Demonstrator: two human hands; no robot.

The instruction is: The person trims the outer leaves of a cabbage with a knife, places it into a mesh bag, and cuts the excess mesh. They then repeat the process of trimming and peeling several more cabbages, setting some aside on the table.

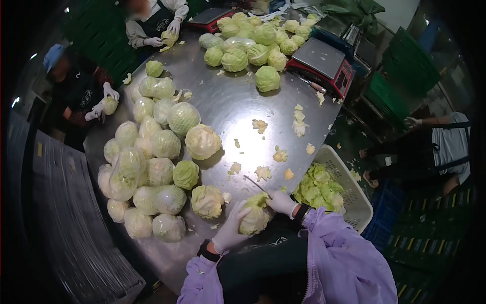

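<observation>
Both my hands wear white gloves, at the near edge of the steel table (233, 109). My left hand (232, 229) is wrapped round the left side of a pale green cabbage (254, 219), steadying it close to my body. My right hand (281, 202) grips a knife, whose thin blade (256, 183) sticks out up and left over the table; its handle is hidden in the glove. This hand is at the cabbage's upper right, by its loose green leaves. A trimmed cabbage (207, 201) sits just left of my left hand.
Several net-wrapped cabbages (166, 144) cover the table's left side. More cabbages (235, 60) are heaped at the back beside a red scale (319, 61). A crate (365, 205) of leaves stands at my right. Leaf scraps (262, 173) lie around. Two people work across the table; another person (445, 147) is at right.
</observation>
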